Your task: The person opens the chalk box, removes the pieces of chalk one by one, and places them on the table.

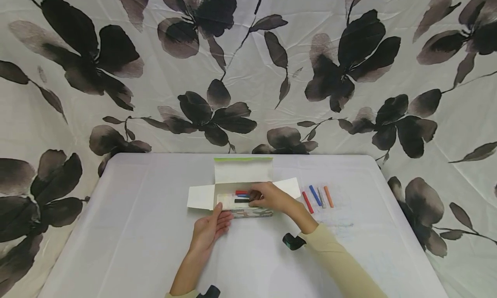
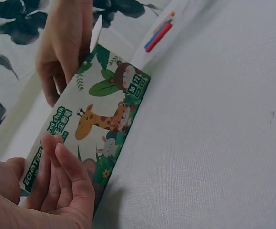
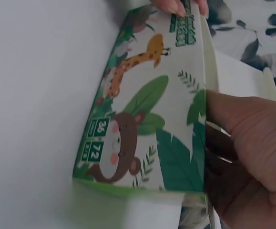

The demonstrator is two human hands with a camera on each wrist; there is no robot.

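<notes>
- Head view: right hand is down inside the chalk box, and it's all about the black chalk stick! It lies just left of thumb and fingers, long axis side to side, parallel to the box's front wall, its right end up against the fingertips. Pinched or merely touched? Cannot tell from here. Red chalk stick and blue chalk stick lie just behind, same direction. Left hand grips the front-left corner, thumb over the rim, but the right is clearly nearer the black one. Right of the box, four loose chalk sticks point away from the person, crosswise to those inside.

- Left wrist view: box runs on a slant, left fingers across its printed front, right hand dipping behind the far end of that wall. Fingertips hidden!

- Right wrist view: right thumb sits against the rim, fingers deeper in, a dark gap between; whatever they hold is out of sight. Left fingertips show at the front panel's opposite end.
</notes>
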